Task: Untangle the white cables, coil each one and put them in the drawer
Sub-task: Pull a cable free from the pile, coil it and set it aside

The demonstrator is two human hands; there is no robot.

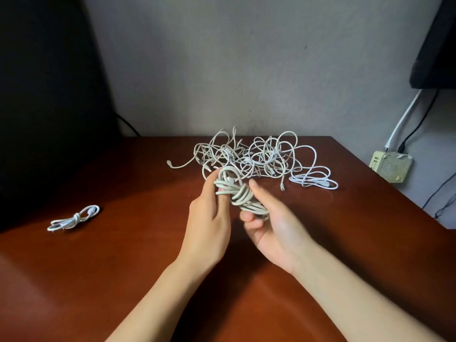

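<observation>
Both my hands hold one coiled white cable above the middle of the reddish-brown table. My left hand pinches the coil's upper loop with thumb and fingers. My right hand cups the lower end, its fingers curled round the strands. A turn of cable is wrapped round the coil's waist. Behind them lies a tangle of white cables by the wall. A loosely folded white cable lies at the tangle's right. A small tied coil rests at the table's left. No drawer is in view.
A dark bulky object fills the left side beside the table. Off the table's right edge sits a beige power adapter with white and black leads running up the wall. A black object hangs at the upper right.
</observation>
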